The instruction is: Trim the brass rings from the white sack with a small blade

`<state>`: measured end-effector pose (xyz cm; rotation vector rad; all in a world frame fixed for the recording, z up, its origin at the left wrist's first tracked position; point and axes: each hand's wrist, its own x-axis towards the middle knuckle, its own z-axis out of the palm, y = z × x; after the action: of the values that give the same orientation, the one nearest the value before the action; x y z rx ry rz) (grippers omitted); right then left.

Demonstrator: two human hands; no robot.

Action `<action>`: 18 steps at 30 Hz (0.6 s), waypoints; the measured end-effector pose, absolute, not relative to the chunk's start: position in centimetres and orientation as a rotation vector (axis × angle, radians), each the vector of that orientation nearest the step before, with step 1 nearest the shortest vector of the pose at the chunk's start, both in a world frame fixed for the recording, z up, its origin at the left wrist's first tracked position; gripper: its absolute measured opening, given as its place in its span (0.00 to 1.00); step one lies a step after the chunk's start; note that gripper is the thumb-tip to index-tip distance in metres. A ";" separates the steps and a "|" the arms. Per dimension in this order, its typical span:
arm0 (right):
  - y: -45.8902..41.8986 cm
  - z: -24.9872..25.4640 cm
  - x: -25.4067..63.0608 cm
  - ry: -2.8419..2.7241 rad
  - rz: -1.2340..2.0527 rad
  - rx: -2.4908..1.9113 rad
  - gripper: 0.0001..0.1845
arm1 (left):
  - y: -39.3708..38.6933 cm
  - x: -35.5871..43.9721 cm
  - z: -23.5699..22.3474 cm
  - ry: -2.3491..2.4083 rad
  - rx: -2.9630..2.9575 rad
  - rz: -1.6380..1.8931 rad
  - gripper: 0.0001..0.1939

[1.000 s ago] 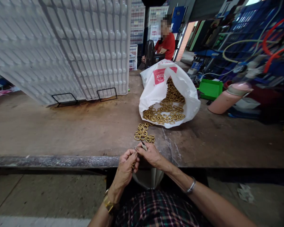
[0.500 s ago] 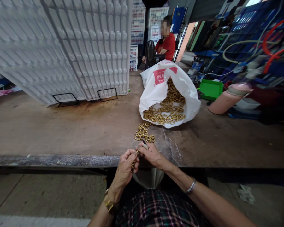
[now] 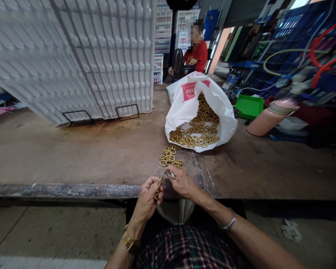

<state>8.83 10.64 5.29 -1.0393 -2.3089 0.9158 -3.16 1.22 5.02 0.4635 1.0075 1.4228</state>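
Several brass-coloured rings (image 3: pixel 156 195) are held in my left hand (image 3: pixel 149 196), one of them pinched at the fingertips. My right hand (image 3: pixel 182 183), just to the right, is closed round a small pale tool with a dark tip (image 3: pixel 171 174); its exact kind is hard to make out. Beyond both hands, a small heap of loose rings (image 3: pixel 169 158) lies on the wooden table (image 3: pixel 100 153). Behind the heap a white plastic bag (image 3: pixel 226 112) lies on its side, its torn mouth facing me, with many more rings inside.
Ribbed translucent trays (image 3: pixel 114 59) stand tall at the left on black wire supports (image 3: pixel 128 111). To the right are a green bin (image 3: pixel 249 106) and a tilted pink bottle (image 3: pixel 268 118). A person in a red shirt (image 3: pixel 200 56) sits behind the table near a black fan (image 3: pixel 177 64).
My right hand has moved slightly right, away from my left, opening a small gap between them. The left hand still keeps its rings.
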 end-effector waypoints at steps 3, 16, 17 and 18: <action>10.0 5.4 9.1 -2.563 0.778 -1.044 0.12 | 1.2 -3.0 5.1 1.039 0.471 1.429 0.17; 10.1 5.8 8.9 -2.791 0.507 -1.287 0.14 | 0.4 -2.8 5.8 1.048 0.512 1.401 0.16; 10.5 5.7 9.2 -2.758 0.482 -1.334 0.14 | 0.2 -2.8 6.1 1.011 0.501 1.401 0.16; 10.8 5.5 9.5 -2.719 0.459 -1.370 0.14 | 0.1 -2.9 6.3 0.972 0.487 1.407 0.16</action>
<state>9.54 10.83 5.54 -1.3703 -2.7188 0.4593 -2.92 0.12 6.32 0.4870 0.9720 1.4067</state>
